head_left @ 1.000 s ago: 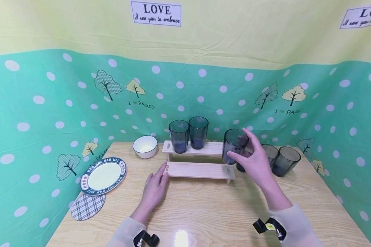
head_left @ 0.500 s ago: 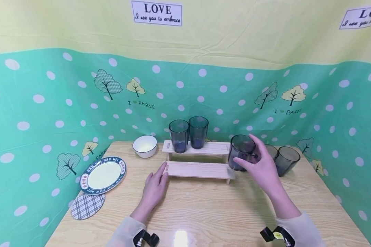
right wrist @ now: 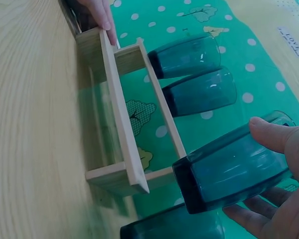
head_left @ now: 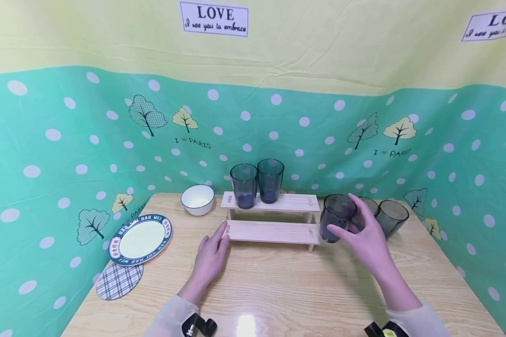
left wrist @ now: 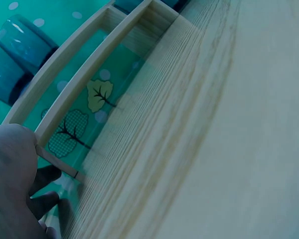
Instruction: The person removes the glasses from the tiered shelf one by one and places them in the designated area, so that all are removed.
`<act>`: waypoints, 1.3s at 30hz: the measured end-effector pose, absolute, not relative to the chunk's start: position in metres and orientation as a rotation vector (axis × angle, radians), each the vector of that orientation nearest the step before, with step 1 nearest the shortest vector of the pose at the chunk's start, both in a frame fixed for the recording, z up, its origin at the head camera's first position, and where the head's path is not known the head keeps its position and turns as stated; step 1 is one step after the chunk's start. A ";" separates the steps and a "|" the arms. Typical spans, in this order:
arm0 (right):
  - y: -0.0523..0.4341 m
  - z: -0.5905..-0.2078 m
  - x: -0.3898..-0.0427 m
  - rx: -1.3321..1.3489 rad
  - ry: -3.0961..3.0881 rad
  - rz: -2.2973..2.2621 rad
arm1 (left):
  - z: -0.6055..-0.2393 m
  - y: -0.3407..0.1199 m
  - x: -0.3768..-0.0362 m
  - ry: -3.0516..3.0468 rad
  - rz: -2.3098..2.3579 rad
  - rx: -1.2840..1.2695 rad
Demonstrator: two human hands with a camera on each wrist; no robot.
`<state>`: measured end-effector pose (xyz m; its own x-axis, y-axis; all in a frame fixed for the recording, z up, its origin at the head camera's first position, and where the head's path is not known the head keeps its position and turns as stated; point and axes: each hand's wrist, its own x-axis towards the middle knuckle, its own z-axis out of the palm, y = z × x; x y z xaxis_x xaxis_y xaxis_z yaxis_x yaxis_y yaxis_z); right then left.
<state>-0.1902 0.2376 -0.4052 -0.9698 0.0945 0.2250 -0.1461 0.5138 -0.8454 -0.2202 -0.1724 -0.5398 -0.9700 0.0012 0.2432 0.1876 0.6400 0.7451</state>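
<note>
My right hand (head_left: 364, 238) grips a dark tinted glass tumbler (head_left: 333, 217), just right of the two-tier wooden rack (head_left: 274, 232). In the right wrist view the thumb lies along one side of that tumbler (right wrist: 229, 169), fingers on the other. Two matching tumblers (head_left: 244, 187) stand side by side on the rack's upper tier, toward its left. My left hand (head_left: 211, 257) rests against the left end of the lower tier with fairly straight fingers. Behind my right hand, more tumblers (head_left: 391, 219) stand on the table, partly hidden by it.
A white bowl (head_left: 198, 200) with a dark rim sits left of the rack. Farther left lies a plate (head_left: 141, 239) with a blue lettered rim, overlapping a checked round mat (head_left: 119, 282). Dotted green cloth (head_left: 219, 112) encloses the wooden table (head_left: 270, 285) at the back and sides.
My right hand has carried the tumbler right, down and nearer to me, from over the rack's right end to beside it. The left hand has stayed put.
</note>
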 end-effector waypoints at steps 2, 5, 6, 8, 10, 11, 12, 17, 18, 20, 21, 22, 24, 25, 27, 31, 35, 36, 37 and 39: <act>0.240 -0.407 -0.189 0.038 -2.517 1.445 | -0.540 -0.172 -0.220 -2.640 -1.237 -0.153; 0.242 -0.410 -0.188 0.026 -2.529 1.437 | -0.540 -0.172 -0.220 -2.638 -1.238 -0.152; 0.243 -0.411 -0.188 0.026 -2.529 1.438 | -0.540 -0.172 -0.220 -2.638 -1.240 -0.150; 0.245 -0.414 -0.187 0.021 -2.537 1.427 | -0.540 -0.172 -0.220 -2.640 -1.239 -0.149; 0.247 -0.416 -0.187 0.019 -2.541 1.425 | -0.539 -0.172 -0.220 -2.643 -1.237 -0.150; 0.247 -0.417 -0.187 0.020 -2.541 1.431 | -0.539 -0.172 -0.220 -2.645 -1.236 -0.150; 0.248 -0.418 -0.187 0.017 -2.543 1.436 | -0.539 -0.172 -0.220 -2.647 -1.235 -0.151; 0.250 -0.424 -0.187 0.001 -2.546 1.480 | -0.539 -0.172 -0.220 -2.648 -1.228 -0.157; 0.251 -0.426 -0.187 -0.002 -2.547 1.485 | -0.539 -0.172 -0.220 -2.647 -1.227 -0.158; 0.252 -0.429 -0.187 -0.005 -2.551 1.493 | -0.539 -0.172 -0.220 -2.645 -1.227 -0.158; 0.252 -0.430 -0.187 -0.006 -2.553 1.492 | -0.539 -0.172 -0.220 -2.644 -1.225 -0.159; 0.253 -0.432 -0.188 -0.007 -2.556 1.488 | -0.539 -0.172 -0.220 -2.644 -1.225 -0.159; 0.254 -0.435 -0.188 -0.008 -2.559 1.479 | -0.539 -0.172 -0.221 -2.643 -1.226 -0.158; 0.255 -0.437 -0.188 -0.010 -2.562 1.477 | -0.539 -0.172 -0.221 -2.644 -1.227 -0.157; 0.256 -0.439 -0.188 -0.013 -2.569 1.465 | -0.539 -0.172 -0.221 -2.646 -1.229 -0.156; 0.258 -0.445 -0.188 -0.013 -2.576 1.465 | -0.539 -0.172 -0.221 -2.646 -1.231 -0.157; 0.260 -0.452 -0.190 -0.006 -2.576 1.468 | -0.539 -0.173 -0.221 -2.646 -1.229 -0.155; 0.261 -0.454 -0.190 -0.007 -2.576 1.468 | -0.539 -0.173 -0.220 -2.647 -1.228 -0.154; 0.261 -0.455 -0.191 -0.007 -2.576 1.472 | -0.539 -0.173 -0.220 -2.648 -1.228 -0.152; 0.262 -0.458 -0.192 -0.008 -2.576 1.478 | -0.539 -0.172 -0.220 -2.649 -1.230 -0.151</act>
